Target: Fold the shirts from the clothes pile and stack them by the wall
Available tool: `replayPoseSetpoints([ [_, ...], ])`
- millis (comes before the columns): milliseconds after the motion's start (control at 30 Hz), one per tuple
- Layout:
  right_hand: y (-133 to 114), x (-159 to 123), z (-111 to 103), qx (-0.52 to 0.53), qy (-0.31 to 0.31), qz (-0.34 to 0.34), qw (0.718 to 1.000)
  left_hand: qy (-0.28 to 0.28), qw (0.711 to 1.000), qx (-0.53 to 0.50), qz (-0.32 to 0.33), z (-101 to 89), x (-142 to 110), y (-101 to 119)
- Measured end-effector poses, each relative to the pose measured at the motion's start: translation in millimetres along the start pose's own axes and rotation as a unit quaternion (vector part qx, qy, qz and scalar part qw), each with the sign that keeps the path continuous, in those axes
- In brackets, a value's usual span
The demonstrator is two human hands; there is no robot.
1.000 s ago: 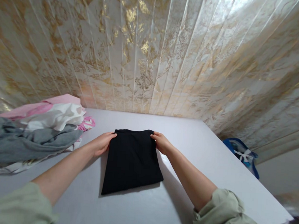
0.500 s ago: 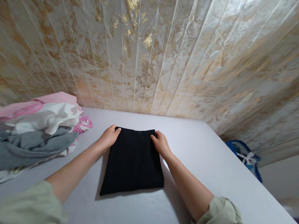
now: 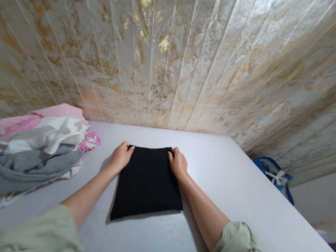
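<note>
A folded black garment (image 3: 149, 184), close to square, lies over the white table in front of me; its exact kind does not show. My left hand (image 3: 121, 156) pinches its far left corner, thumb on top and fingers tucked behind the edge. At the far right corner my right hand (image 3: 178, 161) grips the cloth the same way. Between the two hands the far edge sags slightly. The near edge casts a narrow shadow on the tabletop.
A loose pile of clothes, with a grey garment (image 3: 29, 170), a white one (image 3: 49, 133) and a pink one (image 3: 59, 111), lies on the table (image 3: 224, 183) at left. A patterned curtain (image 3: 160, 64) hangs behind. Beyond the right edge sits a blue-trimmed bag (image 3: 274, 175).
Both hands keep their hold on the far corners of the black garment. Hands and cloth have shifted very slightly left, and the view has moved a little too.
</note>
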State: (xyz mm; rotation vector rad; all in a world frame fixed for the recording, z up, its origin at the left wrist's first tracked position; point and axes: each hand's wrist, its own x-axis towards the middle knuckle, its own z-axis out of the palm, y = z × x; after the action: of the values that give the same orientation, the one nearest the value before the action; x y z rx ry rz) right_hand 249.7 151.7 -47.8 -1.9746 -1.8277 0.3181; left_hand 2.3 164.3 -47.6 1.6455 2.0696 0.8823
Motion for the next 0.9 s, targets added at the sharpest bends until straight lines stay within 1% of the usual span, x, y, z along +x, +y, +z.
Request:
replayPoseSetpoints([
  [267, 0.1, -1.6, -0.5, -0.037, 0.001, 0.006, 0.999, 0.027, 0.999, 0.008, 0.025, -1.7, -4.9, -9.1],
  [433, 4.4, 3.1, -0.6, 0.015, 0.008, 0.020, 1.000, 0.022, 0.999, -0.031, 0.022, -3.2, -8.9, -13.1],
  [567, 7.8, 7.2, -0.4, 0.056, 0.027, 0.004, 0.998, 0.028, 0.998, -0.054, 0.014, -3.1, -11.5, -13.3],
  [667, 10.0, 8.1, 2.3, 0.049, 0.046, -0.007, 0.998, 0.037, 0.997, -0.060, 0.008, -1.8, -11.9, -12.8],
  [800, 14.2, 7.8, 4.1, 0.042, 0.043, -0.011, 0.998, 0.053, 0.997, -0.061, -0.002, -4.4, -9.0, -13.2],
  [833, 14.9, 7.4, 2.8, 0.053, 0.054, -0.013, 0.997, 0.062, 0.996, -0.062, -0.005, -6.9, -8.5, -12.4],
  [900, 13.9, 5.4, -1.7, 0.083, 0.097, -0.028, 0.991, 0.086, 0.994, -0.062, -0.006, -13.0, -9.8, -7.0],
])
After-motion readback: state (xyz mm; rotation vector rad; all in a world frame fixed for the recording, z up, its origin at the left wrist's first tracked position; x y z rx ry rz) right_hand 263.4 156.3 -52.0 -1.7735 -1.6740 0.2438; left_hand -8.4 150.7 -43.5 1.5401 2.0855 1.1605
